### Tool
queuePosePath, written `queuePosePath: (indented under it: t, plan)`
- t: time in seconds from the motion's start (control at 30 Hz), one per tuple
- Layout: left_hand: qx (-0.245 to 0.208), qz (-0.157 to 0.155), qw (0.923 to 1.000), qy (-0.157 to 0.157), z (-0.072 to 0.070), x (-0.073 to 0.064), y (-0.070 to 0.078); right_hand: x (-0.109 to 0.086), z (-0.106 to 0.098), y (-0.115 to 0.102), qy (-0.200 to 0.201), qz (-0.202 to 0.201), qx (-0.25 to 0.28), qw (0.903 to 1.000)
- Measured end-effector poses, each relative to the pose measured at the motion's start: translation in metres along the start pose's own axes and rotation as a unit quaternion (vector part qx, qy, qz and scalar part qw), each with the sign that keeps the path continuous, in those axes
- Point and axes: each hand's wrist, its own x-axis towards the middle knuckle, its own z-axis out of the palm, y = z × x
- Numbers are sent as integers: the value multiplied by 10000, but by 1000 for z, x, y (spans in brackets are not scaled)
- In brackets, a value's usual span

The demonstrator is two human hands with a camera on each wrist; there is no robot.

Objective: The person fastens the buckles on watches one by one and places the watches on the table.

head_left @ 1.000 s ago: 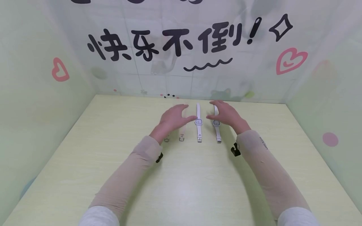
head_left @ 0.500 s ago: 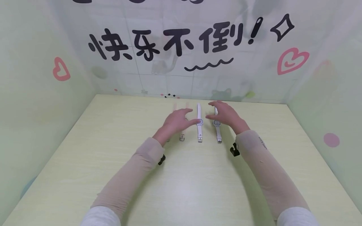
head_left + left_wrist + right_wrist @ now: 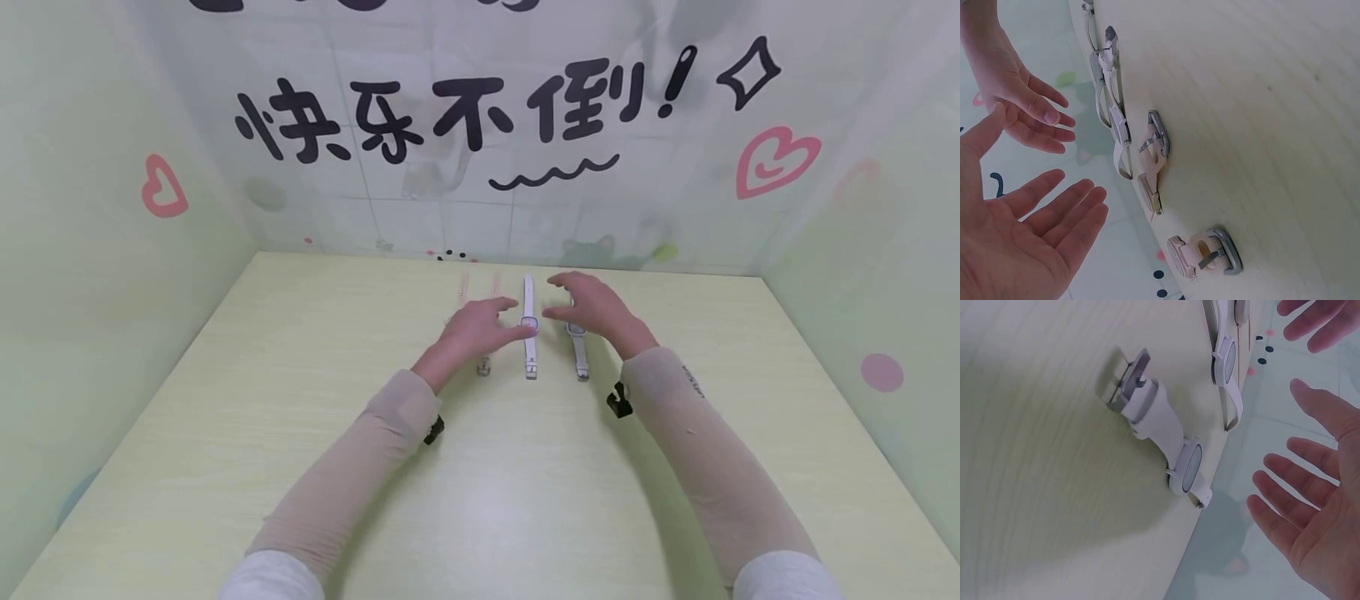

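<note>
Backdrop (image 3: 420, 225), printed, standing along the far edge of the desk (image 3: 480, 500). Desk, pale wood grain; the longest room for moving runs from the buckles to the near edge, while the far edge sits close behind the straps. Sleeves (image 3: 341, 483), two, beige, reaching in from the near edge. Left hand (image 3: 474, 328): fingers and thumb wide apart, holding nothing, raised clear of the desk. Right hand (image 3: 597, 308): likewise wide, holding nothing, raised. Watches, four, in a row near the middle of the far edge, long axes running far edge to near edge, buckles nearward. Inner white watch (image 3: 529, 323): between the hands, below and to the right of the left fingers; the left thumb crosses above its dial without gripping, so the left hand appears nearer. Outer white watch (image 3: 1186, 465): toward the right edge, beneath the right hand. Inner pink watch (image 3: 1154, 164) and outer pink watch (image 3: 1192, 255): toward the left edge, partly hidden in the head view by the left hand.
</note>
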Motion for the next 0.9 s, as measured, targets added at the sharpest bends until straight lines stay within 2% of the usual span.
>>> queuePosePath:
  t: [0.17, 0.33, 0.53, 0.7, 0.9]
  plan:
    - [-129, -7, 9999, -102, 4, -1, 0, 0, 1, -2, -51, -52, 43, 10000]
    - [-348, 121, 9992, -168, 8, -2, -1, 0, 2, -3, -116, 19, 112, 9999]
    - [-396, 268, 9985, -266, 13, -1, -2, 0, 5, -4, -118, -2, 168, 9998]
    - [-393, 250, 9985, -289, 17, 1, -3, 1, 7, -6, -83, -84, 124, 9999]
    - [-479, 157, 9983, -280, 20, 3, -3, 3, 10, -7, -60, -3, 263, 9996]
